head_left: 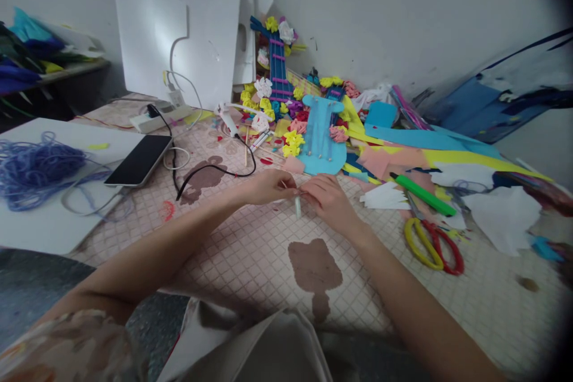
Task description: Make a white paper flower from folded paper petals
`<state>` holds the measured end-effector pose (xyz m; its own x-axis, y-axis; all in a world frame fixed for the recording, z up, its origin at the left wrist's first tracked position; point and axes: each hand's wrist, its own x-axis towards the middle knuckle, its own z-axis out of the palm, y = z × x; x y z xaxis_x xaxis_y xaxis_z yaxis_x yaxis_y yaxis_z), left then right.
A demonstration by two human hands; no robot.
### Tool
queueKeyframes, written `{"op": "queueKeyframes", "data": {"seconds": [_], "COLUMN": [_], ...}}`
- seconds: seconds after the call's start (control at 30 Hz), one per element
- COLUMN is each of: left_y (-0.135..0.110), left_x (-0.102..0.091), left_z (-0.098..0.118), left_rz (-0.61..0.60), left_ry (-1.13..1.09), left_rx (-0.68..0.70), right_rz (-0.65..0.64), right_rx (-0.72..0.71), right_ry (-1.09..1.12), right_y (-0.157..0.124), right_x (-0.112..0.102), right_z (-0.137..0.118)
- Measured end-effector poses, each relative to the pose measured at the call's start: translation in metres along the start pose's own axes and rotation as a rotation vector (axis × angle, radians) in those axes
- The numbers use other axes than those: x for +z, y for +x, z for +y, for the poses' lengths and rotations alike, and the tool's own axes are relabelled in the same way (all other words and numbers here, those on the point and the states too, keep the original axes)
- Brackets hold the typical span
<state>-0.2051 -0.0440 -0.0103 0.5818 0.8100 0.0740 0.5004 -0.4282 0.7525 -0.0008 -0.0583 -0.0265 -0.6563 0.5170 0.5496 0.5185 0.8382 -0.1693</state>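
Note:
Both hands meet over the middle of the table, fingertips pinched close together. Between them hangs a small pale, whitish-green strip [298, 208], too small to name for certain. My left hand [271, 187] is closed on its upper end from the left. From the right, my right hand [329, 200] is closed at the same spot, its fingers bent over and partly hiding it. Just beyond the fingers lies a light-blue guitar-shaped cutout [320, 137] with small beads or pins on it. Yellow crepe-paper flowers [293, 143] sit at its left edge.
Scissors [432, 245] and a green marker or cutter [425, 194] lie at right among paper scraps [394, 158]. At left are a phone [139, 160], purple yarn [38, 167] and a black cable [215, 167]. A glue gun [230, 119] and white boards [174, 30] stand behind.

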Motion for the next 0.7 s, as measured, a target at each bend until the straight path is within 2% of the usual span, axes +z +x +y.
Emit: {"op": "queueKeyframes", "data": {"seconds": [0.17,0.37,0.53,0.63,0.7], "left_y": [0.000,0.000,-0.001,-0.002,-0.002], "left_x": [-0.001,-0.001,-0.006,-0.003,0.000], "left_z": [0.000,0.000,-0.001,0.000,0.002], "left_rz": [-0.038,-0.113,-0.310,-0.270,-0.212], "left_ry": [0.116,0.080,-0.063,-0.075,-0.036], "left_rx": [0.090,0.045,0.103,0.102,0.068], "right_rz": [-0.006,-0.132,-0.170,-0.156,-0.083], "right_rx": [0.145,0.237,0.325,0.333,0.308], "right_ry": [0.092,0.238,0.358,0.342,0.283], "right_y": [0.000,0.003,0.004,0.004,0.003], "right_x": [-0.001,-0.008,-0.012,-0.011,-0.010], "right_z": [-0.003,-0.006,-0.006,-0.004,-0.004]}}
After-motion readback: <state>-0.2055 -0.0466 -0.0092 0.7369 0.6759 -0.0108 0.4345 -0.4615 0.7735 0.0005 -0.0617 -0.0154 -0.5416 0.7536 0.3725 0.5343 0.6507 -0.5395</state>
